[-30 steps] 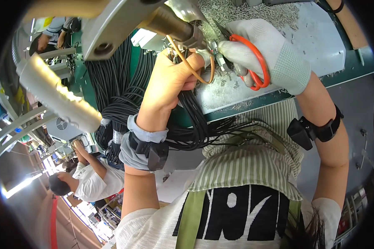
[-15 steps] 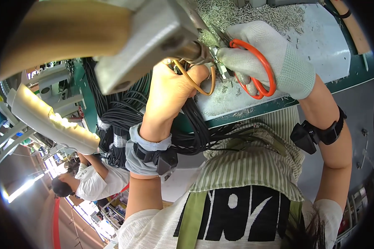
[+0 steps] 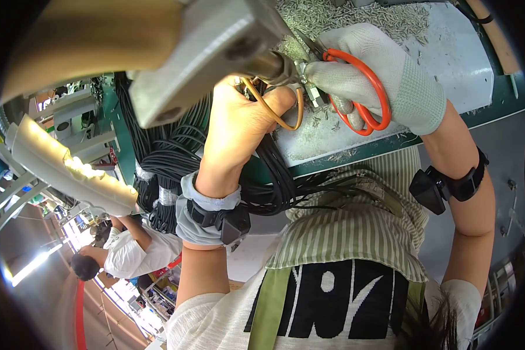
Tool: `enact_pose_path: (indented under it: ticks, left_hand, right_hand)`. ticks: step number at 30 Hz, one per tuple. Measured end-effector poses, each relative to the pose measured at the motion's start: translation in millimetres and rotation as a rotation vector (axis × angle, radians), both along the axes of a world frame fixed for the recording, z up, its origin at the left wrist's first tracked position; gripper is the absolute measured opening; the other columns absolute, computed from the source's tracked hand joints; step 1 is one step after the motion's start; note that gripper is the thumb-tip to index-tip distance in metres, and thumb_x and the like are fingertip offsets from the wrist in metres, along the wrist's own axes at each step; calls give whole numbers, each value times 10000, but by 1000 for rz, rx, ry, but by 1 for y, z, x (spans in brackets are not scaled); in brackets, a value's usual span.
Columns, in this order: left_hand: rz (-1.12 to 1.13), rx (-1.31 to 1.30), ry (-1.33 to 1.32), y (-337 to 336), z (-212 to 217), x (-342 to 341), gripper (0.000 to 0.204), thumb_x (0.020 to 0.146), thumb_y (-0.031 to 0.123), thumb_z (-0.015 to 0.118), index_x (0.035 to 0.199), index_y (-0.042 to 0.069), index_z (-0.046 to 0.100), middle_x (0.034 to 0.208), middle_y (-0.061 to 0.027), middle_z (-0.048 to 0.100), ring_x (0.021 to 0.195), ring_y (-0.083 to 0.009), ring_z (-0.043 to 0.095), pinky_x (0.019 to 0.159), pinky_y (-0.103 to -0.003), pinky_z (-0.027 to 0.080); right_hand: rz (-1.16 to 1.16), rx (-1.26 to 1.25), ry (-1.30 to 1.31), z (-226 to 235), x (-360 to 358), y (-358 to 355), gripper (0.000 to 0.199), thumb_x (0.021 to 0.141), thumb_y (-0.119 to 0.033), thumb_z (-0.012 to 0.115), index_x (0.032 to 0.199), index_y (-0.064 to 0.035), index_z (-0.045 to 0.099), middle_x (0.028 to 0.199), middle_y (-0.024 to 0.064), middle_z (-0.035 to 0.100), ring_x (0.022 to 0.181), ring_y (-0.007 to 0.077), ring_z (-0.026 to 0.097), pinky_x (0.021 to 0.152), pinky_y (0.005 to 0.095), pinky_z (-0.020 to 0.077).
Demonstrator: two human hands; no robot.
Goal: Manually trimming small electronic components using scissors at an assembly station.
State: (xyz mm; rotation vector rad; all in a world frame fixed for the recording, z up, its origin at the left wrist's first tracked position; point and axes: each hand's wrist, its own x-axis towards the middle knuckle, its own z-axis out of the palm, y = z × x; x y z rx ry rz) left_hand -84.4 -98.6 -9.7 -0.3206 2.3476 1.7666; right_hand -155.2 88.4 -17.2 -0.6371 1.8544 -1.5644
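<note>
My right hand (image 3: 385, 87), in a white knit glove, is closed on red-handled scissors (image 3: 374, 93); the loops hang around its fingers and the dark blades point up and left. My bare left hand (image 3: 233, 125) has its fingers pinched together, with the thumb toward the glove. A yellow-brown loop (image 3: 274, 115) passes in front of that thumb. Between the hands is a small shiny metal piece (image 3: 315, 95), close to the gloved fingertips. Black cables (image 3: 277, 175) run out from beneath my left hand; what its fingers grip is hidden.
A blurred grey metal machine head (image 3: 210, 58) fills the upper left foreground. Small metal pins (image 3: 402, 26) lie heaped on the white board (image 3: 461, 76). Bundled black cables (image 3: 169, 157) lie left of my hand, beside a lit lamp (image 3: 70, 169). A co-worker (image 3: 134, 251) sits farther left.
My right hand has shifted slightly upward and right with the scissors. My left hand stays nearly where it was.
</note>
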Motion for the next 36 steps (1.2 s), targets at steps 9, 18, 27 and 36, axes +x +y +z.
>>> enact_pose_path:
  ticks: [9, 18, 27, 36]
  left_hand:
    - [230, 298, 65, -8, -9, 30, 82, 937, 68, 479, 940, 2, 527, 619, -1, 502, 480, -59, 425, 429, -206, 317]
    - [-166, 175, 8, 25, 24, 64, 231, 894, 134, 608, 1064, -14, 557, 755, -34, 578, 648, -64, 518, 593, -187, 422]
    - [-279, -3, 145, 41, 25, 67, 251, 829, 111, 692, 1036, 6, 595, 719, 8, 553, 642, -33, 451, 592, -188, 400]
    - [-327, -15, 61, 39, 29, 65, 254, 843, 146, 691, 995, -38, 602, 829, -13, 617, 724, -49, 530, 659, -179, 429]
  right_hand:
    - [-233, 35, 24, 3, 34, 33, 136, 839, -118, 535, 778, 3, 528, 506, -3, 448, 374, 67, 427, 362, 222, 350]
    - [-223, 323, -35, 36, 57, 68, 173, 800, -157, 571, 741, 4, 556, 512, 56, 513, 406, 113, 515, 407, 252, 404]
    - [-87, 137, -191, 40, 58, 66, 95, 765, -50, 552, 762, 44, 538, 499, 31, 507, 350, 91, 477, 344, 232, 362]
    - [-10, 107, -155, 40, 59, 64, 95, 768, -56, 559, 780, 38, 549, 514, 37, 526, 368, 83, 480, 368, 232, 381]
